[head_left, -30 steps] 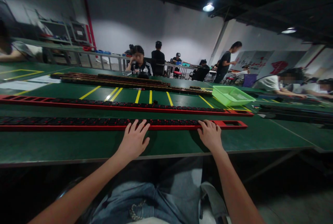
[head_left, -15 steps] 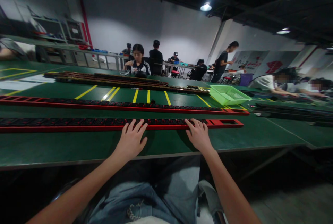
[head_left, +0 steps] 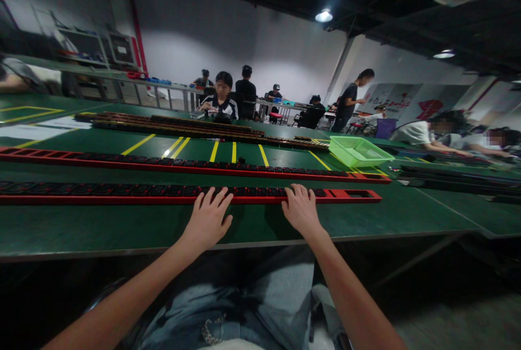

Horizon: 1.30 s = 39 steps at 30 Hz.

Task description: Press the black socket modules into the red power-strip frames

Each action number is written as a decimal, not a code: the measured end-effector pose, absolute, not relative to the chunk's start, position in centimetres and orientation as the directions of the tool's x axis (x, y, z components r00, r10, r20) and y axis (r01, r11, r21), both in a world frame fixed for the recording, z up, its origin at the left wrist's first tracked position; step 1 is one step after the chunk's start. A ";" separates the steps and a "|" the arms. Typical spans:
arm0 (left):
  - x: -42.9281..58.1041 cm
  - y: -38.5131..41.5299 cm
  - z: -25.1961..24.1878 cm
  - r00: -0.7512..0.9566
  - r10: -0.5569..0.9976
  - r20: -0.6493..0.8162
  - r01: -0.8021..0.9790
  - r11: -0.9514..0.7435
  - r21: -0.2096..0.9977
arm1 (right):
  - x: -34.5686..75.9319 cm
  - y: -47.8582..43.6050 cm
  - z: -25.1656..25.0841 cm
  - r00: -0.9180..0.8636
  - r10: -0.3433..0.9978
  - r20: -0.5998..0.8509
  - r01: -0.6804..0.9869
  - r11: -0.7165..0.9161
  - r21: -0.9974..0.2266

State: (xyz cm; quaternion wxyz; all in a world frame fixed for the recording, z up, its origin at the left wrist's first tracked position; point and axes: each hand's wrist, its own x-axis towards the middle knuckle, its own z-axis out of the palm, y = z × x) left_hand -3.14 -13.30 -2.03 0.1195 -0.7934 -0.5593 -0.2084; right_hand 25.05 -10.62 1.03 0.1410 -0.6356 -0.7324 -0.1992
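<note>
A long red power strip (head_left: 134, 199) with a row of black sockets lies across the green table in front of me. My left hand (head_left: 209, 214) rests at its near edge around the middle, fingers spread and fingertips on the sockets. Toward the strip's right end, my right hand (head_left: 301, 208) touches it with fingertips on the last sockets, fingers apart. Neither hand grips anything. Behind it, roughly parallel, lies a second red strip (head_left: 195, 166), also fitted with black sockets.
A light green plastic basket (head_left: 358, 152) stands beyond the strips at the right. Long dark bars (head_left: 175, 126) lie stacked farther back. More black strips (head_left: 456, 180) lie at the right. The table's near edge (head_left: 252, 245) runs below my hands. Several people sit or stand in the background.
My right hand has shifted a little left along the near strip. My left hand stays at nearly the same spot. The view has moved slightly.
</note>
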 end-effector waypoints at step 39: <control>-3.0 -13.4 -1.7 0.272 0.842 0.466 0.936 -0.344 0.075 | 16.8 -10.4 -0.1 -0.357 0.796 0.489 0.925 0.373 0.069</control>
